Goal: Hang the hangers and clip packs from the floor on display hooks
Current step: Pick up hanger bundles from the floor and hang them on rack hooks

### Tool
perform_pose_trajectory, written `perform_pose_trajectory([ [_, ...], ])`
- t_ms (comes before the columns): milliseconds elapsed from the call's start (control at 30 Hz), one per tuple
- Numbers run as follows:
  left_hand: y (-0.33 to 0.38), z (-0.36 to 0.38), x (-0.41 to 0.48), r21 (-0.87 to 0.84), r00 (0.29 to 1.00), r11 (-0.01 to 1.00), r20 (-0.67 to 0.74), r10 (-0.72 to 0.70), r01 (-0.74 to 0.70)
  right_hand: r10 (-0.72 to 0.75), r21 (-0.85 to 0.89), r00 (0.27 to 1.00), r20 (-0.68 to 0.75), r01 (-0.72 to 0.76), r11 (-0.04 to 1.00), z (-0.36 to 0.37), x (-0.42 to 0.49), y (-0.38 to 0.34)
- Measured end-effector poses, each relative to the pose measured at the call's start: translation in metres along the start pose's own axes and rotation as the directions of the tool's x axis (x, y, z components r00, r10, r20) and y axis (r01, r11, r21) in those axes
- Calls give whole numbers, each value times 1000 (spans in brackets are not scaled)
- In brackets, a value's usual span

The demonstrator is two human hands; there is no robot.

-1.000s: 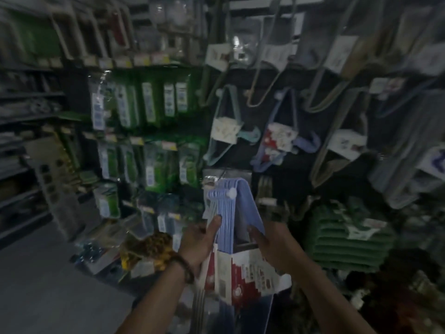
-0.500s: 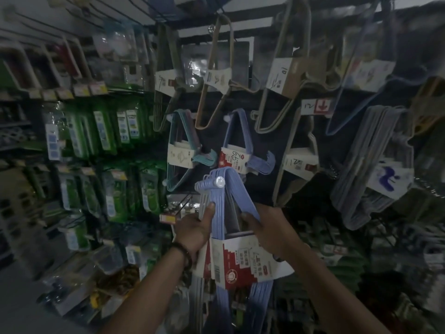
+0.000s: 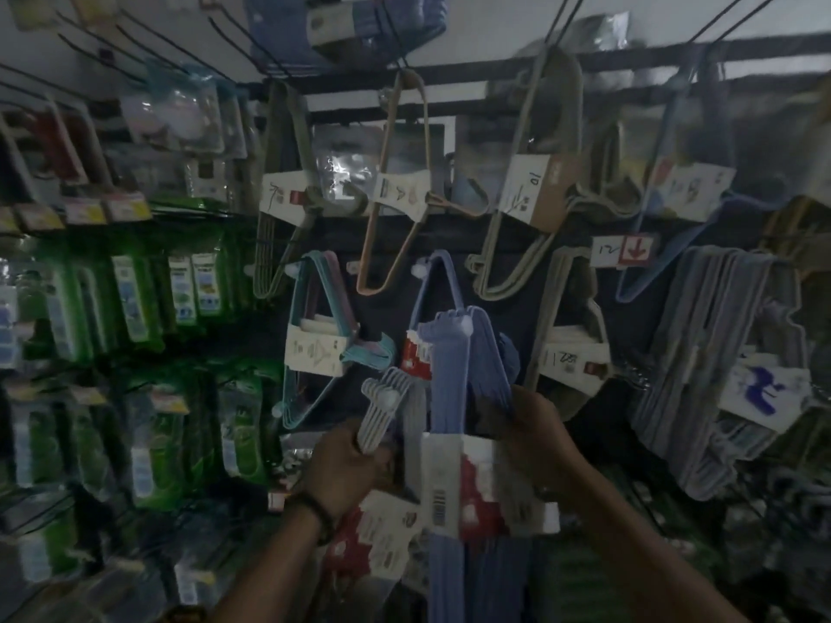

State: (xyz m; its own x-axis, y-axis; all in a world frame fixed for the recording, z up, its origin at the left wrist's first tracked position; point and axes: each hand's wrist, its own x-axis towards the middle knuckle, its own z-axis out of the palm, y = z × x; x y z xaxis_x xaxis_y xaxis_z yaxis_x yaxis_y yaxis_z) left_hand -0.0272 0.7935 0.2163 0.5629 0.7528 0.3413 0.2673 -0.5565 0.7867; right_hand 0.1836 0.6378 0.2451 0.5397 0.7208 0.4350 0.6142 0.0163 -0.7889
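Observation:
My right hand grips a blue hanger pack with a red and white card sleeve, lifted up in front of the display wall. Its top end sits just below a blue pack that hangs on a white-tipped hook. My left hand holds a second, paler hanger pack lower and to the left, its card sleeve below my wrist. Both hands have fingers curled round their packs.
Several hanger packs hang on the wall: a teal one, beige ones and a thick grey bundle. Green clip packs fill the hooks at left. Long bare hooks jut out overhead.
The view has tilted up toward the wall. The two packs, held together before, are now apart: the blue one rose toward the hook with my right hand, the pale one stays lower in my left.

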Motion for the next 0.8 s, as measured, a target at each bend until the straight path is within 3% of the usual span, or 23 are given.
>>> perform_pose_trajectory([
  [133, -24, -31, 49, 77, 983, 980, -5, 184, -183, -41, -227, 999, 11, 42, 973, 15, 31, -9],
  [267, -42, -66, 89, 121, 954, 953, -80, 287, -277, -114, -372, 988, -104, 68, 926, 23, 56, -20],
  [433, -26, -97, 110, 46, 935, 935, -3, 353, -353, -314, -605, 928, -199, 135, 784, 27, 75, -34],
  [500, -14, -100, 111, -7, 914, 914, 29, 405, -405, -326, -670, 921, -213, 105, 735, 30, 80, -40],
  [667, 6, -95, 120, -142, 907, 909, 106, 407, -391, -205, -680, 926, -318, -72, 729, 33, 103, -48],
  [800, 23, -84, 126, -166, 906, 899, 57, 419, -405, -63, -691, 945, -321, -188, 698, 45, 124, -41],
])
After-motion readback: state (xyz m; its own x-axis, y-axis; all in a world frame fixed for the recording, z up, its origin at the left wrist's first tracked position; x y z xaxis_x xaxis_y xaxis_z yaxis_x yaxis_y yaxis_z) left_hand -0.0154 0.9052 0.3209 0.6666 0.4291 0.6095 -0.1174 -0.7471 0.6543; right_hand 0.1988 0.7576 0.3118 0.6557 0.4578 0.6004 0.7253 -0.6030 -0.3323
